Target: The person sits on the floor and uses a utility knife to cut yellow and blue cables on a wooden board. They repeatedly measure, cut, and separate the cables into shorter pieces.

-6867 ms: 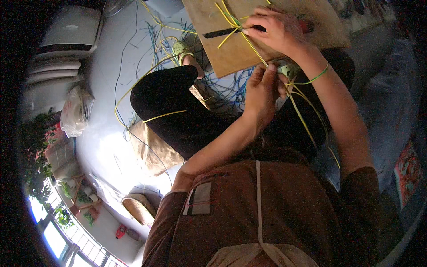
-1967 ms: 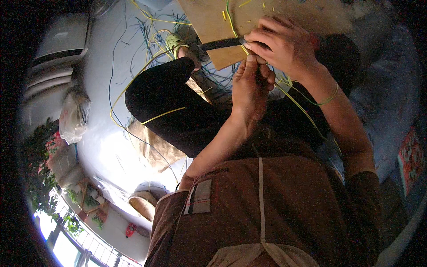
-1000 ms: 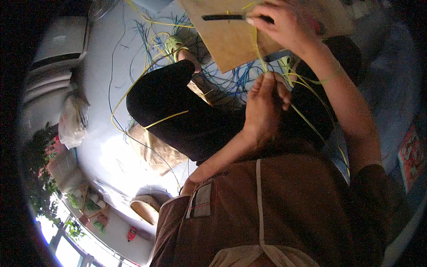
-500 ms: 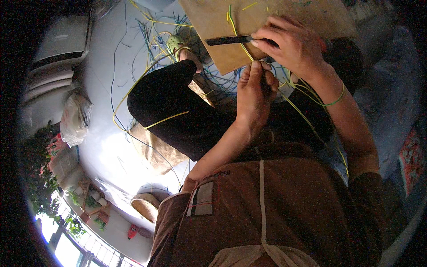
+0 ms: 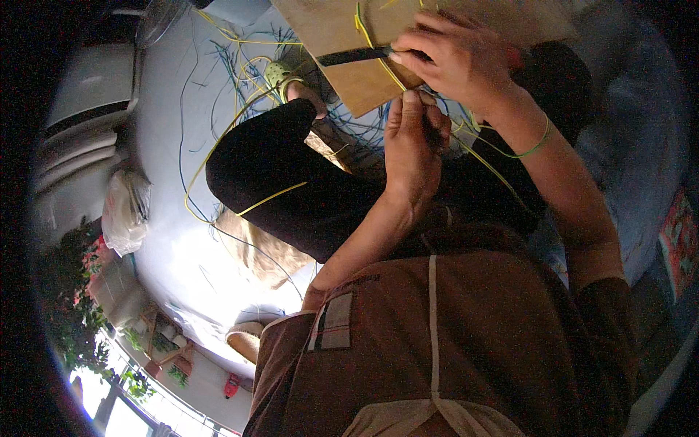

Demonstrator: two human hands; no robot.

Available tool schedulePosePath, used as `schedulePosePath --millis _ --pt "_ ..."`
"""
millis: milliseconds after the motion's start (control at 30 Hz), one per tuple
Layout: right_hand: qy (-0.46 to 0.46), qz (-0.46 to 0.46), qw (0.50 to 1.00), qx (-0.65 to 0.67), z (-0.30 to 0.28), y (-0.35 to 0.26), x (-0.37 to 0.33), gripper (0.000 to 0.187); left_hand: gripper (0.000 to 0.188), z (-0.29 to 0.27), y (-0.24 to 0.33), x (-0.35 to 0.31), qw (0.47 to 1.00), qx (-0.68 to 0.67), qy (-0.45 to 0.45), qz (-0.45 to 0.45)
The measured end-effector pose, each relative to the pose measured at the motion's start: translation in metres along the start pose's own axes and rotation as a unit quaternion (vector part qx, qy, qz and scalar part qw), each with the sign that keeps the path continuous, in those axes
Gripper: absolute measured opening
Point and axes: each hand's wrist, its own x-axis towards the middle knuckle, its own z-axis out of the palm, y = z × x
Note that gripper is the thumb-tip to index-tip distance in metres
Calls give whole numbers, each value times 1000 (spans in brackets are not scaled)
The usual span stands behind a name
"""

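My left hand (image 5: pixel 413 149) is closed at the near edge of a brown board (image 5: pixel 349 84), with thumb and fingers pinching a yellow-green wire (image 5: pixel 393 73). From the pinch, the wire runs away from me across the board. A dark, flat, knife-like blade (image 5: pixel 352 56) lies crosswise over it. My right hand (image 5: pixel 470 69) grips the blade's right end, its fingers bent above the board; the grip hides that end. A thin green-yellow wire (image 5: pixel 537 149) loops over my right forearm.
Blue and yellow wire scraps (image 5: pixel 251 69) lie tangled on the pale floor, around a foot in a green clog (image 5: pixel 278 75). A yellow wire piece (image 5: pixel 273 198) rests on my dark trouser leg (image 5: pixel 255 164). Further left are a plastic bag (image 5: pixel 126 211) and potted plants (image 5: pixel 80 291).
My right hand and the blade have shifted left and slightly away across the wire. My left hand keeps its pinch at the board's edge. The whole view has shifted slightly.
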Motion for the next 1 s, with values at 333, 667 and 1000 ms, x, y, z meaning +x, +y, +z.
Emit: schedulePosePath --millis 333,667,1000 --pt "82 12 996 11 31 26 36 12 23 5 -18 -22 997 41 -16 -68" --pt "-33 29 999 2 -1 8 3 15 21 0 -7 -10 998 -11 10 -60" --pt "-29 -42 999 18 1 15 -3 13 21 13 11 -13 995 39 20 -92"
